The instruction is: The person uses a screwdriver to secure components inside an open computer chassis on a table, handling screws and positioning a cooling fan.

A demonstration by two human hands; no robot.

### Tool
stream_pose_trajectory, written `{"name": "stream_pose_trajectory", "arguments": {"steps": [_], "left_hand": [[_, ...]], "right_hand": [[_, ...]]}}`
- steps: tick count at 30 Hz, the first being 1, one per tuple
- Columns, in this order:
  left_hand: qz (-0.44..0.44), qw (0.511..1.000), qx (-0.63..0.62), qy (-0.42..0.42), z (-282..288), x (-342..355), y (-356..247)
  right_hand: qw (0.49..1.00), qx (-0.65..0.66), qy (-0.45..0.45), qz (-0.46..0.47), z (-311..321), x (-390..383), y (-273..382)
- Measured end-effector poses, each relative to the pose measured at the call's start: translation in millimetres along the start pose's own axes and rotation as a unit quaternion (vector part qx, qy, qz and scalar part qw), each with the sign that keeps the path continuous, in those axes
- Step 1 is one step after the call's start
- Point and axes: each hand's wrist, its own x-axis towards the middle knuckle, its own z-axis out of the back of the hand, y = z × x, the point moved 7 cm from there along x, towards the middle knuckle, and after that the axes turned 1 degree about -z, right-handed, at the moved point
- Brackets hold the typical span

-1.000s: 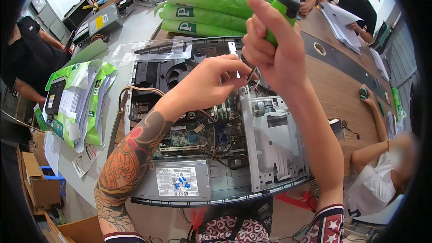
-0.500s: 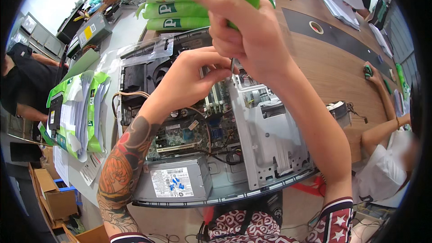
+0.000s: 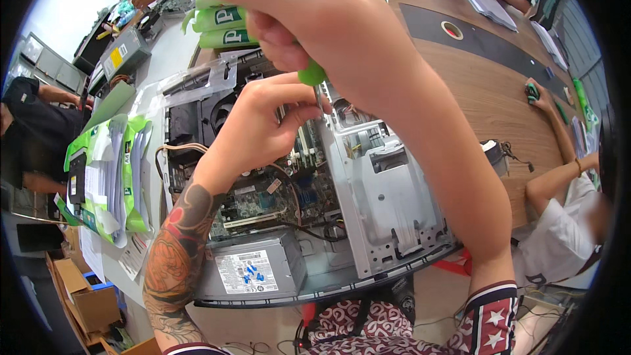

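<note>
A desktop computer case [image 3: 328, 276] lies open in front of me, its green motherboard [image 3: 263, 204] showing. Gripped in my right hand [image 3: 335, 26] is a green-handled screwdriver [image 3: 311, 73], pointing down toward the case. My left hand [image 3: 266, 115] has its thumb and forefinger pinched about the metal shaft, low down beside the silver drive bracket [image 3: 381, 190]; the tip and whatever it meets are hidden. Nearest my left forearm sits the grey power supply [image 3: 246, 266], with small blue pieces on its white label. A black fan housing [image 3: 204, 108] is left of my left hand.
Green-wrapped paper packs [image 3: 220, 20] stand behind the case, and an opened pack [image 3: 108, 174] lies left. A tape roll [image 3: 451, 30] rests on the wooden table [image 3: 460, 92]. At right, a co-worker's hand [image 3: 540, 97] holds a green-and-black object. Other people work around the table.
My right hand and the screwdriver have come lower, left and nearer the camera. My left hand has shifted slightly left, still pinched at the shaft. The view has moved a little.
</note>
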Motion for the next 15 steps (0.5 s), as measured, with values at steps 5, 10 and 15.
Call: {"name": "stream_pose_trajectory", "arguments": {"steps": [5, 10, 15], "left_hand": [[0.052, 0.998, -0.015, 0.032, -2.7, -3.3, 9.9], [0.007, 0.999, 0.014, 0.034, -0.1, 0.4, -0.5], [-0.004, 1.000, 0.002, 0.028, -3.5, -1.7, 6.8]], "right_hand": [[0.981, -0.020, 0.175, -0.086, -16.0, 6.9, -6.4], [0.950, 0.136, 0.229, -0.163, -10.5, 7.5, -0.1], [0.953, 0.040, 0.225, -0.199, -10.0, 5.4, 9.8]]}}
